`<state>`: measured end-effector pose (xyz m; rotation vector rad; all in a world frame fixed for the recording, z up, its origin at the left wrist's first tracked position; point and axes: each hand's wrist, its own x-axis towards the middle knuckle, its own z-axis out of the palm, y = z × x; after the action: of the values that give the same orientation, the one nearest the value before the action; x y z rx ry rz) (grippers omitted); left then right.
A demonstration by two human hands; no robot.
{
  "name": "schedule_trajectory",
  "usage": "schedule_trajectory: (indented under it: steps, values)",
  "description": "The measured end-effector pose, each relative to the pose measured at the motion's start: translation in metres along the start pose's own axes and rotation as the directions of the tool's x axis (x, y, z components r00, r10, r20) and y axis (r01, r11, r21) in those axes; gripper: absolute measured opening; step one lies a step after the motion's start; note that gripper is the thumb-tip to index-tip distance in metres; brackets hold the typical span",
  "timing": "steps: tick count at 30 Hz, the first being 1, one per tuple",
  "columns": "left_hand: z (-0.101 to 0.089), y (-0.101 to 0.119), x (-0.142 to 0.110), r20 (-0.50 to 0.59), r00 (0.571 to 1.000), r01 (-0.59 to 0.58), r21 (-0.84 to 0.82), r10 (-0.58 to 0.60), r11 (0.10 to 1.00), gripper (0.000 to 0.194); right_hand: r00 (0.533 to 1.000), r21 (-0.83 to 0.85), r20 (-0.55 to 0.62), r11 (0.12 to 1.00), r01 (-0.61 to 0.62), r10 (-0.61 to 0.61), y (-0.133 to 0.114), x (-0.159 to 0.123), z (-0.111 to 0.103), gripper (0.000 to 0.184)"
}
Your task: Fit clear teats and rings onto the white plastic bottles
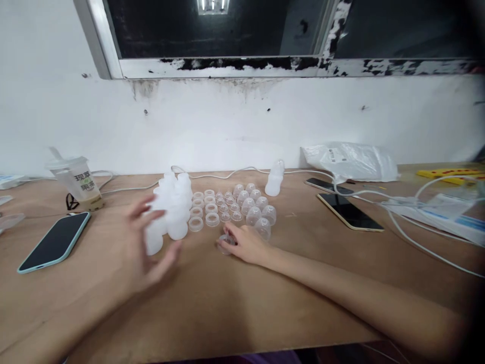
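Observation:
My left hand (149,242) is lifted beside the cluster of white baby bottle bodies (177,225), thumb and fingers apart and smeared by motion, with nothing seen between them. My right hand (244,242) rests low over the table, its fingers closed on a clear round bottle part (226,245); whether this is a ring or a nipple I cannot tell. Just beyond it stand rows of clear screw rings (212,219), small nipples (236,215) and domed caps (269,213). One assembled bottle (275,178) stands upright behind the caps.
On the left lie a phone (55,241) and a drink cup with a straw (81,182). At the right are another phone (350,211), a darker phone (329,186), white cables (401,230) and a plastic bag (352,161). A wall borders the table (235,308) at the back.

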<state>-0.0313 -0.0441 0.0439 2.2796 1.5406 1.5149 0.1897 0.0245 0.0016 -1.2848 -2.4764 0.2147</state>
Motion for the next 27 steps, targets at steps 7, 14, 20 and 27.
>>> schedule_trajectory:
  steps: [7, 14, 20, 27]
  values:
    - [0.092, 0.01, 0.001, 0.464, 0.851, -0.245, -0.067, 0.248, 0.967, 0.045, 0.999, -0.033, 0.001, 0.999, 0.042, -0.042, 0.005, 0.004, 0.008, 0.032]
    - [0.098, -0.006, -0.001, 0.43, 0.896, -0.108, -0.028, 0.11, 0.994, 0.044, 0.996, 0.149, -0.093, 0.989, 0.019, -0.005, 0.005, 0.002, 0.014, 0.018]
    - [0.097, -0.016, 0.004, 0.412, 0.905, -0.153, 0.083, 0.106, 0.985, 0.037, 0.963, 0.098, -0.261, 0.994, -0.039, 0.063, -0.001, -0.004, 0.013, 0.022]
    - [0.098, -0.016, 0.005, 0.402, 0.905, -0.197, 0.106, 0.14, 0.975, 0.035, 0.967, 0.013, -0.243, 0.997, -0.073, 0.074, 0.005, 0.0, 0.017, 0.037]
